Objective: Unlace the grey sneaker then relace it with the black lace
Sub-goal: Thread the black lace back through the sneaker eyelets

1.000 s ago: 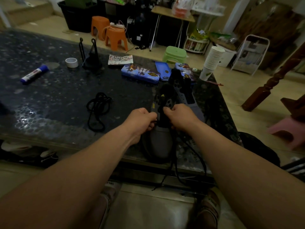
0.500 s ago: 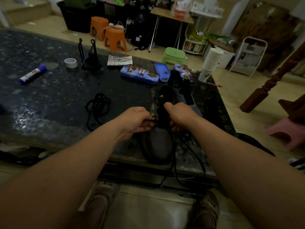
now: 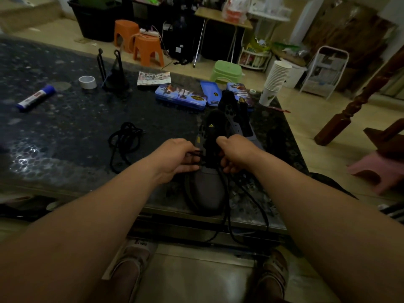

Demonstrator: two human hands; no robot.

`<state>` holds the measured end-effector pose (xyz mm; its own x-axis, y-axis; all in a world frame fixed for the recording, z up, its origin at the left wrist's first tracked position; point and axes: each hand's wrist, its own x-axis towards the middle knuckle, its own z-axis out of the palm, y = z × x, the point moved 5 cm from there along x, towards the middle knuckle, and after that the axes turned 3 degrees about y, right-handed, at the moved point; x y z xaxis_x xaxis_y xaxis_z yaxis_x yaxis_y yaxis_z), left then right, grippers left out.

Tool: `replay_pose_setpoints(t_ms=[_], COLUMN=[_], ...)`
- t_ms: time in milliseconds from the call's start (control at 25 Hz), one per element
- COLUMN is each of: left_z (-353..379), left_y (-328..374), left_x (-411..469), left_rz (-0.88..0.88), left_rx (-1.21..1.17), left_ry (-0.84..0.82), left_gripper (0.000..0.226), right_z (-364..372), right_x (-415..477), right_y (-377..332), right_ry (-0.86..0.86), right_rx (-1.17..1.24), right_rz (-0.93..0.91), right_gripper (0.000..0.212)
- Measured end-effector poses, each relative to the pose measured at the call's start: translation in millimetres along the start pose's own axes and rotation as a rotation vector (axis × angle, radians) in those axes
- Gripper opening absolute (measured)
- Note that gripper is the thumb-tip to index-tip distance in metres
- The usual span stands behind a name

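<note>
The grey sneaker (image 3: 207, 189) sits at the near edge of the table (image 3: 65, 132) with its toe toward the person, tongue raised, toe cap smooth and dull. A second ago both hands were bunched together over its tongue. Now the left hand (image 3: 175, 158) has drawn away to the sneaker's left, its fingers (image 3: 188, 169) pinching a short run of dark lace (image 3: 194, 153) pulled taut from the eyelets. The right hand (image 3: 238, 154) stays at the sneaker's right side, fingers curled round the same lace, whose tails hang off the table edge below. A crossing looks to be sliding through, though I cannot tell if it is coming out or going in. A loose coil of black lace (image 3: 124, 138) lies well left of the sneaker.
</note>
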<state>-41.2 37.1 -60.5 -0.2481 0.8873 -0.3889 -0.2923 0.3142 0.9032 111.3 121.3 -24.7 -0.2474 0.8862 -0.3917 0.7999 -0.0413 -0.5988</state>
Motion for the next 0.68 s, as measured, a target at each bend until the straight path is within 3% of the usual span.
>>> replay_pose_setpoints(t_ms=[160, 280, 360, 480, 560, 680], left_z=[-4, 0, 4, 8, 9, 3], left_y=[-9, -5, 0, 5, 3, 1], left_x=[0, 4, 7, 4, 4, 1], left_rz=[-0.029, 0.053, 0.128, 0.205, 0.184, 0.100], left_rx=[-0.171, 0.132, 0.336, 0.415, 0.367, 0.248], left_ry=[0.031, 0.028, -0.006, -0.023, -0.018, -0.028], left_gripper=[0.018, 0.011, 0.018, 0.024, 0.026, 0.025], right_z=[-3, -11, -10, 10, 8, -11], right_x=[-2, -16, -37, -59, -59, -51], right_y=[2, 10, 19, 30, 33, 29], right_ry=[-0.021, 0.055, 0.173, 0.115, 0.131, 0.153], right_rx=[0.025, 0.088, -0.049, -0.200, -0.127, 0.272], right_rz=[0.010, -0.077, -0.247, -0.351, -0.326, -0.192], right_gripper=[0.048, 0.052, 0.052, 0.036, 0.025, 0.022])
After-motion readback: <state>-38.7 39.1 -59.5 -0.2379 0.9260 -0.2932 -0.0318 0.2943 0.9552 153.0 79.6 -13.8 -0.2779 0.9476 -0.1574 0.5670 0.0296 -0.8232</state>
